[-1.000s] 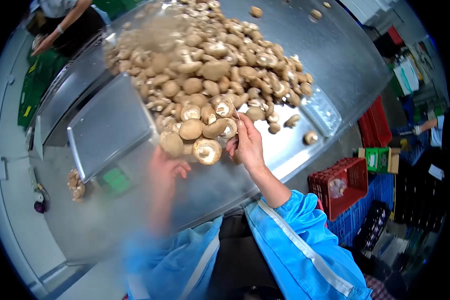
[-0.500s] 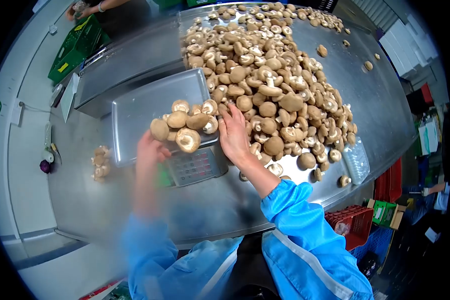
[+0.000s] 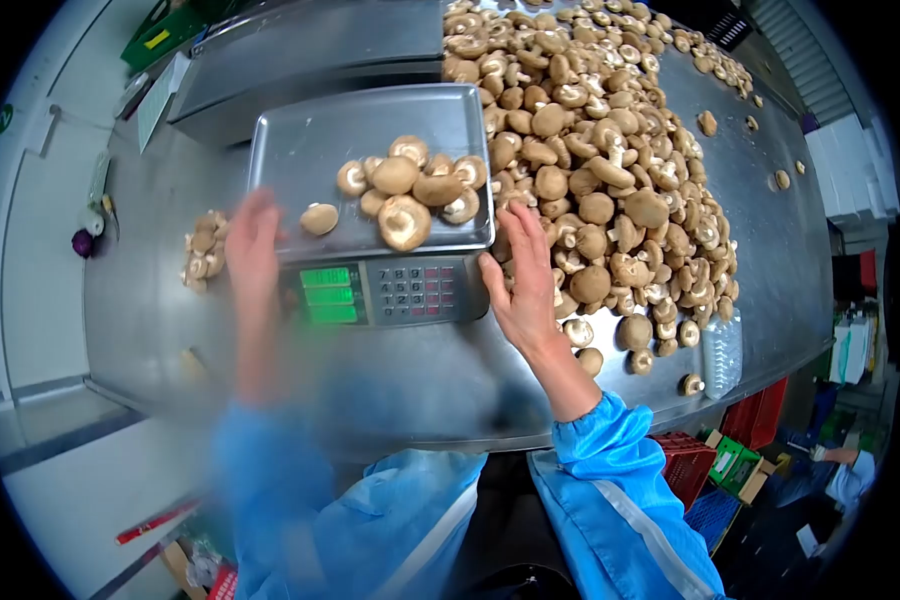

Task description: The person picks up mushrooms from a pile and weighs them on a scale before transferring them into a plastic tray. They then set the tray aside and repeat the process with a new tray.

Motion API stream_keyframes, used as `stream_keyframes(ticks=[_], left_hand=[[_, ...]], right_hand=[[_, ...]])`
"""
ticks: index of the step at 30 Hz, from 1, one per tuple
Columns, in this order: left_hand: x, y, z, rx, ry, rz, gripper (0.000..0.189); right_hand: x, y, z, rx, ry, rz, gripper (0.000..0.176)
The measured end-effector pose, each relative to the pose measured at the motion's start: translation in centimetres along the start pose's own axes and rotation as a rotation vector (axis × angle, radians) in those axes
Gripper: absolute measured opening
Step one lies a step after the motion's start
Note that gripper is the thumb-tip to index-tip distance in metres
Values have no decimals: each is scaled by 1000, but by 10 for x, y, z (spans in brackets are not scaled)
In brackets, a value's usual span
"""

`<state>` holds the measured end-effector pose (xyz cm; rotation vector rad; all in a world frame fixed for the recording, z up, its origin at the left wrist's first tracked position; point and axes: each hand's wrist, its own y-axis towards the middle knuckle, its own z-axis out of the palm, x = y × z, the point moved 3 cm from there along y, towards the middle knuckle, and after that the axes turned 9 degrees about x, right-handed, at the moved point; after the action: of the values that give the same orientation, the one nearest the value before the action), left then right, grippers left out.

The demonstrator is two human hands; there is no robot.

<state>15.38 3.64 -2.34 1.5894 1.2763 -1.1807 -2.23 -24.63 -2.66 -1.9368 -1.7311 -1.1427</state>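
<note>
A metal scale tray (image 3: 305, 140) carries several brown shiitake mushrooms (image 3: 405, 222), bunched toward its right side. One mushroom (image 3: 319, 219) lies apart near the tray's lower left. My left hand (image 3: 253, 248), smeared by motion, is at the tray's left edge with its fingers stretched upward and nothing visible in them. Open, my right hand (image 3: 526, 285) has its thumb by the scale's right corner and its fingers against the edge of the large mushroom pile (image 3: 610, 170). Between the hands, the scale's green display (image 3: 328, 295) is lit beside its keypad (image 3: 415, 290).
On the steel table (image 3: 150, 330), a small mushroom heap (image 3: 204, 250) lies left of the scale. A clear plastic tray (image 3: 722, 355) is at the pile's right end. Red crates (image 3: 685, 460) stand beyond the right edge, and a green crate (image 3: 165, 38) is at the back left.
My left hand has moved off the mushrooms to the tray's left edge, uncovering the display. One mushroom now lies apart from the others. The view has shifted, bringing the scale up and right.
</note>
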Motion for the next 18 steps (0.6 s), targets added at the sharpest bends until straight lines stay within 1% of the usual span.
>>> stream_keyframes(ticks=[1, 2, 4, 5, 6, 7, 8, 11, 13, 14, 17, 18], left_hand=[[-2, 1, 1, -28, -14, 118, 39], [-9, 1, 8, 15, 18, 164, 42], [-28, -1, 25, 104, 78, 258, 48], [-31, -1, 30, 120, 218, 306, 49], [-34, -2, 35, 135, 359, 354, 50], [-35, -2, 38, 151, 500, 400, 50], [-32, -3, 39, 137, 592, 453, 49], [-10, -10, 26, 9, 976, 461, 41], [1, -10, 6, -11, 903, 400, 39], [5, -11, 1, -25, 865, 370, 38], [-1, -22, -8, -108, 519, 294, 41], [-6, -32, -5, -122, 338, 158, 46]], right_hand=[[6, 0, -1, 8, -15, -35, 55], [9, 1, 1, 39, -34, -60, 65], [21, 9, 0, 67, -81, -116, 71], [26, 14, -1, 79, -105, -144, 74], [26, 18, -1, 88, -123, -163, 82], [26, 22, -2, 100, -144, -169, 81], [26, 26, -4, 112, -163, -174, 81], [24, 32, -6, 125, -193, -165, 83], [23, 32, -6, 117, -177, -146, 83], [21, 29, -4, 104, -151, -147, 80], [24, 15, 1, 90, -63, -170, 71], [32, 8, -1, 105, -25, -182, 68]])
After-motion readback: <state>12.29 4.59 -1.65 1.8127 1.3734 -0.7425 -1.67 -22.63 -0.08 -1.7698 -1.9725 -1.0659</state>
